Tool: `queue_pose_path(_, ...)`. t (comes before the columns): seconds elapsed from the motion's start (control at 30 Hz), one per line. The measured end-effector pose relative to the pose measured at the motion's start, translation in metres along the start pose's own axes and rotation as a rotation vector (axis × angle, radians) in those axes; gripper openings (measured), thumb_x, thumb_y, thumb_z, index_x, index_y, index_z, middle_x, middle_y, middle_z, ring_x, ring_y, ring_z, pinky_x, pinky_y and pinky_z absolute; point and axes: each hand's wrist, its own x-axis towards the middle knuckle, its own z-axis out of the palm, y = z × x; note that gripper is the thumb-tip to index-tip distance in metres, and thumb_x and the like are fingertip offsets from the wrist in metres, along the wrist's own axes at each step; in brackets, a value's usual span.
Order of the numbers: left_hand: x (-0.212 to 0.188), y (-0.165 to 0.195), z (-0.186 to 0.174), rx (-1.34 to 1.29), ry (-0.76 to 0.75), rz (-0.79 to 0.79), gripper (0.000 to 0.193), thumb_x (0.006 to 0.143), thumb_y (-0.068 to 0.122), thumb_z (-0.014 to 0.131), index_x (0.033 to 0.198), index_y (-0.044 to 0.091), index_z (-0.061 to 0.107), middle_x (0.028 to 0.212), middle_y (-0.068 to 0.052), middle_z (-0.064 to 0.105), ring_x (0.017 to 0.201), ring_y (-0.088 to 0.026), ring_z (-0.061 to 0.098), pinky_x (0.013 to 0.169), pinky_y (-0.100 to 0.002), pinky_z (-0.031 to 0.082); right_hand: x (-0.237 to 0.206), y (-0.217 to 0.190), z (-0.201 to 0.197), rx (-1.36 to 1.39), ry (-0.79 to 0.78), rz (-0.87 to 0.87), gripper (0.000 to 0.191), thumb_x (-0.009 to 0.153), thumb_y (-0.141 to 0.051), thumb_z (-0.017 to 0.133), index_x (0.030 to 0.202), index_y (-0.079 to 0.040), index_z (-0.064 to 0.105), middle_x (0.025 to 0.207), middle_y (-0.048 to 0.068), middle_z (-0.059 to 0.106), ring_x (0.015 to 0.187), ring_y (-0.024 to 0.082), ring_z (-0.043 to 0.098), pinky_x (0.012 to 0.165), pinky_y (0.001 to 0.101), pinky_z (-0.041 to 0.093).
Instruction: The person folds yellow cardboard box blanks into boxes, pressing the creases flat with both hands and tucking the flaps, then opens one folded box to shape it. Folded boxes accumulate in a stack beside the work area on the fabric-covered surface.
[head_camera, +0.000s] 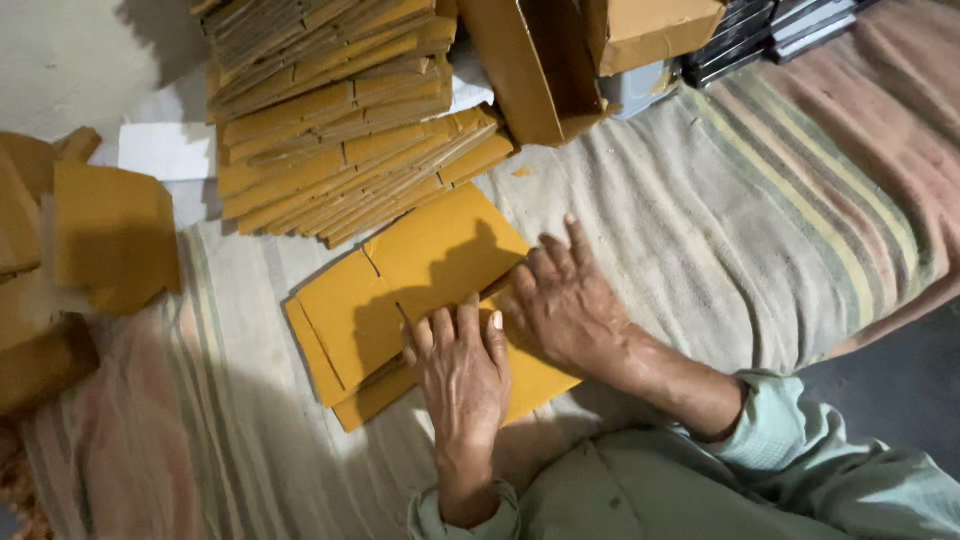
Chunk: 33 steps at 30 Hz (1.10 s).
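Head view, looking down. A flat, unfolded yellow cardboard box blank (400, 290) lay on a striped blanket (720, 230) near the centre of the scene, slightly left, its slotted flaps pointing toward the far left. Both of the person's hands rested on its near right part. The left hand (462, 372) lay palm down, fingers together and extended, pressing on the near edge of the blank; it gripped nothing. The right hand (562, 305) lay just beside it to the right, touching or nearly touching it, also palm down with fingers spread flat on the cardboard; it too was released, not closed around anything. Pale green sleeves (780, 430) covered the forearms at the near right.

Farther off, just beyond the blank, stood a tall, somewhat fanned stack of flat blanks (340, 120) of the same yellow cardboard, its near edge close to the far edge of the blank under the hands. To the right of the stack an open brown carton (530, 70) leaned on its side, and a second brown box (650, 30) stood beside it. Dark flat items (770, 30) were piled at the far right corner. At the left edge, blurred folded cardboard pieces (90, 240) lay well apart from the hands.
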Motion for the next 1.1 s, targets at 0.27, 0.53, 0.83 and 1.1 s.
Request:
queue_pose_path(0.27,-0.001,-0.006,0.002,-0.111,-0.060,-0.043,0.034,0.093,0.013,0.053,0.124,0.001,0.061,0.118,-0.020,0.063,0.114,-0.040,0.056,0.095,-0.051,0.045,0.000,0.001,0.002,0.083,0.133,0.038,0.026,0.088,-0.024,0.062,0.100,-0.002,0.067,0.098,0.016,0.069,0.104,0.034,0.066,0.099,0.0532,0.047)
queue_pose_path(0.53,-0.002,-0.004,0.001,-0.133,-0.104,-0.087,0.034,0.100,0.030,0.059,0.118,0.001,0.063,0.108,-0.021,0.064,0.105,-0.040,0.057,0.090,-0.052,0.046,-0.005,0.003,-0.004,0.204,0.190,-0.006,0.031,0.085,-0.029,0.067,0.093,0.001,0.066,0.087,0.017,0.065,0.091,0.035,0.064,0.080,0.0477,0.050)
queue_pose_path(0.83,-0.006,-0.006,0.004,-0.160,-0.021,-0.058,0.033,0.101,0.030,0.056,0.116,0.001,0.064,0.111,-0.019,0.065,0.106,-0.039,0.057,0.090,-0.052,0.045,-0.008,0.002,-0.009,0.174,0.179,-0.015,0.048,0.083,-0.036,0.066,0.106,0.006,0.066,0.094,0.020,0.066,0.091,0.035,0.063,0.079,0.0477,0.049)
queue_pose_path(1.1,-0.007,-0.008,0.007,-0.174,0.005,-0.053,0.029,0.100,0.022,0.054,0.119,0.001,0.063,0.114,-0.019,0.064,0.107,-0.040,0.056,0.091,-0.052,0.044,-0.004,0.000,-0.013,0.176,0.155,-0.006,0.041,0.086,-0.034,0.064,0.104,0.002,0.067,0.095,0.018,0.067,0.095,0.036,0.063,0.082,0.0492,0.049)
